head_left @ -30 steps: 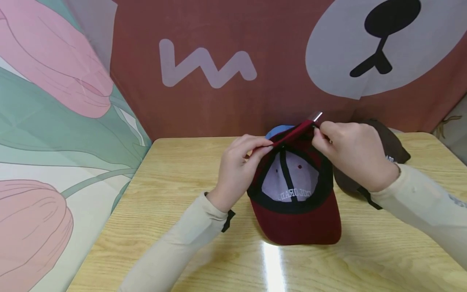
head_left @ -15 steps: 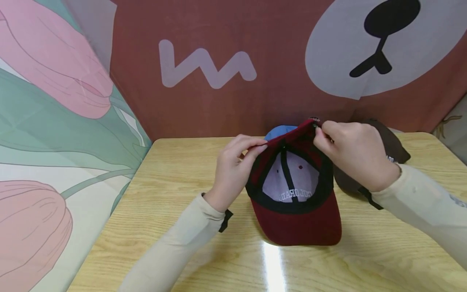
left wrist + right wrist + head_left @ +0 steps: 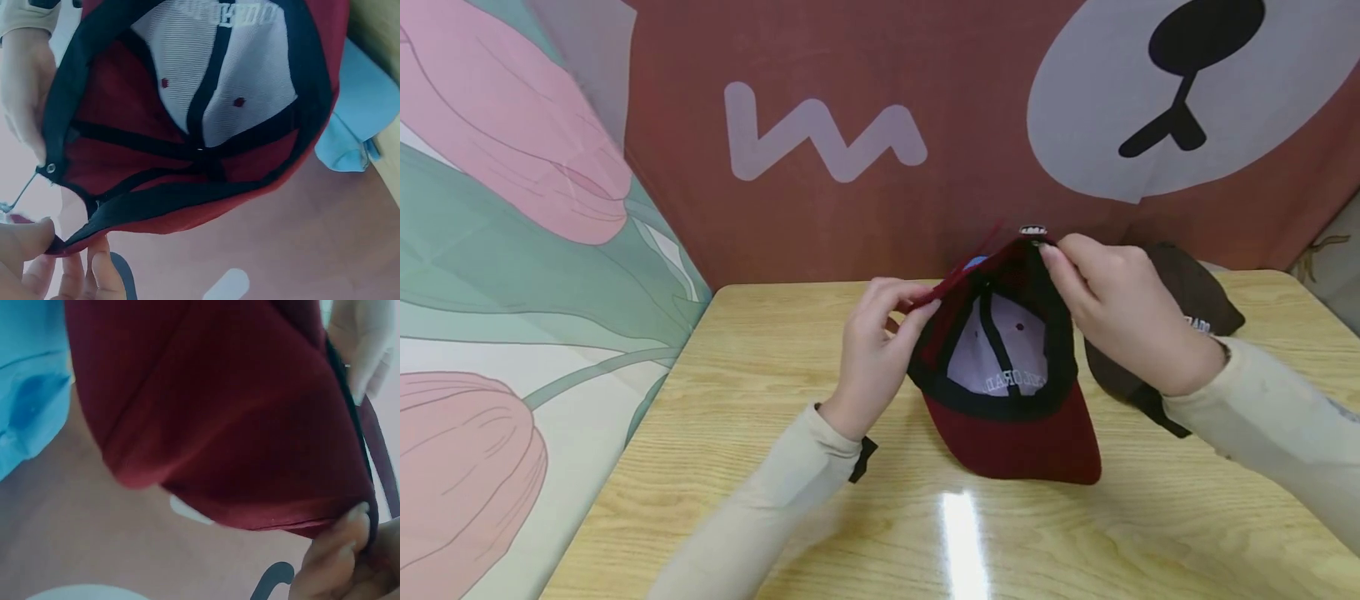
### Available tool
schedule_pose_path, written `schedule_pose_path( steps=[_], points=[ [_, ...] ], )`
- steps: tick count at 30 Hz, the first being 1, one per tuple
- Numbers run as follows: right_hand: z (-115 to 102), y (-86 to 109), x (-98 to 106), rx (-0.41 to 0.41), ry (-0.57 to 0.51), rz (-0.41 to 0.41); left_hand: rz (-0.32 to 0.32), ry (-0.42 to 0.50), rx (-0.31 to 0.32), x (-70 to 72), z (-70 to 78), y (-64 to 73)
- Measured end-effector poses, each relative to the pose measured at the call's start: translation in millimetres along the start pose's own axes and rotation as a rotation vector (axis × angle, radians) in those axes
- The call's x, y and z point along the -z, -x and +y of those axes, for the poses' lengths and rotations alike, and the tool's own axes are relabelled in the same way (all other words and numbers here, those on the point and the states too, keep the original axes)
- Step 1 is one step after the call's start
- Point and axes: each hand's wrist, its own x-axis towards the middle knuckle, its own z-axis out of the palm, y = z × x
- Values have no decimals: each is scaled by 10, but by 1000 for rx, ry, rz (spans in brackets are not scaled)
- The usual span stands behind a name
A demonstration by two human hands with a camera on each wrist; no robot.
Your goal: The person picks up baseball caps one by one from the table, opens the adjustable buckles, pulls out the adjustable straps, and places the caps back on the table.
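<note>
A maroon cap [image 3: 1015, 446] is held with its brim toward the person and its pale-lined inside showing. Reversed embroidered lettering shows through the lining. My left hand [image 3: 880, 358] pinches the cap's back edge on the left side between thumb and fingers. On the right side of the back edge, my right hand [image 3: 1138, 321] pinches the band near a small silver buckle [image 3: 1033, 230]. In the left wrist view, a gap shows between the two held ends, with a metal eyelet [image 3: 51, 167] at one end. A thin maroon strap behind is blurred.
A dark brown cap [image 3: 1187, 292] lies on the wooden table [image 3: 760, 367], partly behind my right hand. Behind the maroon cap is a light-blue cap [image 3: 365, 94], mostly hidden in the head view. A printed cloth [image 3: 820, 225] hangs behind the table.
The left hand has shifted slightly left and the right hand slightly up. The cap's back strap has come apart, its ends have spread, and the brim has lifted a little.
</note>
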Motion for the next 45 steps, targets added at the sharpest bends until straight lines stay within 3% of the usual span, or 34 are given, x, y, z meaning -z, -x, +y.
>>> schedule_pose_path(
  steps=[9,26,32,41,45],
  points=[
    [-107,-42,29,24,-64,-5,-20,-60,76,-42,-84,76],
    [-157,-68,75,74,-68,43,-210,-108,386,-51,-290,137],
    [-155,-65,84,105,-54,58,-232,-72,495,-50,-392,204],
    [-135,-56,95,121,-52,65,-263,-22,570,-63,-522,304],
    [-130,-59,89,114,-58,65,-259,90,662,-75,-538,336]
  ],
)
